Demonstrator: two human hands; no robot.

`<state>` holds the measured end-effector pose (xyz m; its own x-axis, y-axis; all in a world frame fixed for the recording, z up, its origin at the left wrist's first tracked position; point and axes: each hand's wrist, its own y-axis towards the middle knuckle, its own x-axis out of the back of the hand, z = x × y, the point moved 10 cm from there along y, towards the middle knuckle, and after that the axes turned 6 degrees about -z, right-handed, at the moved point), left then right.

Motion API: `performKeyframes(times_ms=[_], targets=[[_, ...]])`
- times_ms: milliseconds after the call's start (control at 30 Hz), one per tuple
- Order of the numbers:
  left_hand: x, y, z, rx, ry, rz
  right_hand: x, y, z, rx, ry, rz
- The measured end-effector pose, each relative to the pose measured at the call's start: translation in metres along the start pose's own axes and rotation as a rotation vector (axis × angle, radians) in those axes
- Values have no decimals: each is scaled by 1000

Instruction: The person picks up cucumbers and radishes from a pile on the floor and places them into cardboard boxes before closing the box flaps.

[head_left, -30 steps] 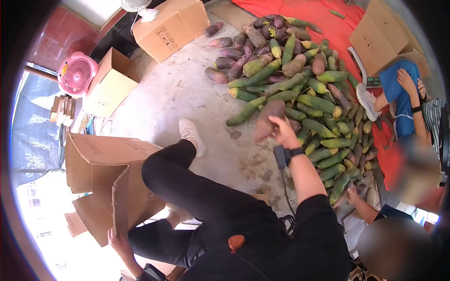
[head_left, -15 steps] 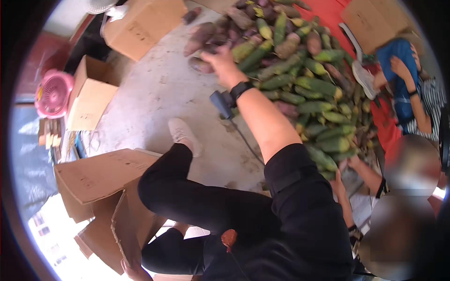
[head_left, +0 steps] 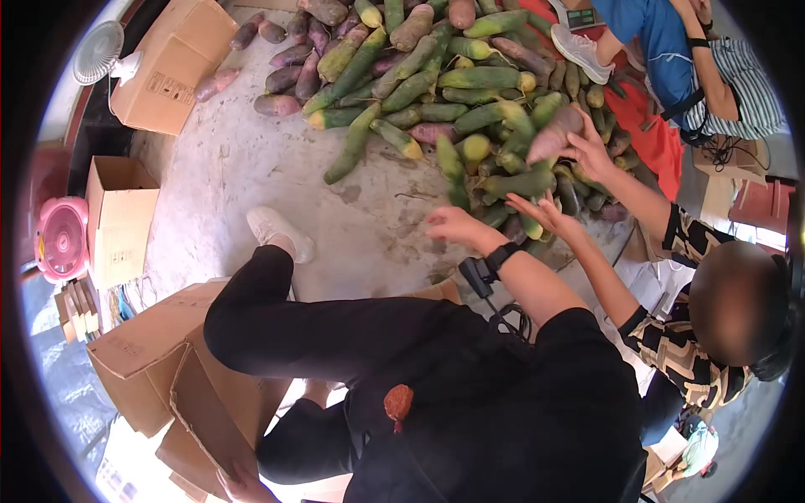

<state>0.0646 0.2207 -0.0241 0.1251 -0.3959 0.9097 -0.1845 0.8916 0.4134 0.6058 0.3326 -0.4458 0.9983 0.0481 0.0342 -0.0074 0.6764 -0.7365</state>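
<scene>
My right hand (head_left: 459, 228), with a black strap and a small device at the wrist, hovers over the floor at the near edge of a heap of radishes (head_left: 482, 77). Its fingers are loosely bent and apart, with nothing in them. The radishes are long, some green and some purple. At the bottom left, my left hand (head_left: 245, 486) grips the edge of an open cardboard box (head_left: 155, 327) beside my leg; part of that hand is out of frame. A co-worker's hands are close to my right hand, one holding a purple radish (head_left: 553, 138).
Another person in blue trousers (head_left: 641, 38) is at the top right by a red sheet (head_left: 641, 130). More boxes (head_left: 122, 222) stand along the left, with a pink fan (head_left: 61, 239) and a white fan (head_left: 101, 54). My white shoe (head_left: 281, 235) rests on the concrete floor.
My right hand has drawn back from the purple radishes at the far left of the heap towards my body. The co-worker has lifted a purple radish. My view has shifted.
</scene>
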Motion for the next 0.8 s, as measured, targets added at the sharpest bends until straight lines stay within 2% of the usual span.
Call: performKeyframes(times_ms=[133, 200, 233, 300, 467, 533, 567, 667, 700, 767, 800], targets=[[2, -4, -5, -32, 13, -26, 41, -28, -57, -143, 67, -91], [7, -7, -8, -43, 25, -47, 68, -47, -71, -213, 98, -252], [3, -7, -1, 24, 1, 13, 73, -48, -79, -210, 91, -244], [0, -7, 6, 98, -17, 70, 80, -51, -104, -375, 214, -274], [-3, -9, 9, 85, -15, 89, 95, -65, -93, -358, 39, -297], [-2, -9, 11, 65, 11, 65, 119, -64, -113, -380, 23, -453], [0, -8, 11, 48, 35, 39, 125, -63, -122, -387, 24, -455], [0, -8, 12, 69, 10, 54, 158, -57, -179, -472, 273, -545], [0, -8, 10, 68, 12, 58, 158, -63, -176, -476, 272, -545], [0, -7, 12, 110, 21, 80, 180, -86, -166, -352, 690, -875], [1, -6, 11, 110, 27, 80, 179, -86, -159, -355, 691, -870]])
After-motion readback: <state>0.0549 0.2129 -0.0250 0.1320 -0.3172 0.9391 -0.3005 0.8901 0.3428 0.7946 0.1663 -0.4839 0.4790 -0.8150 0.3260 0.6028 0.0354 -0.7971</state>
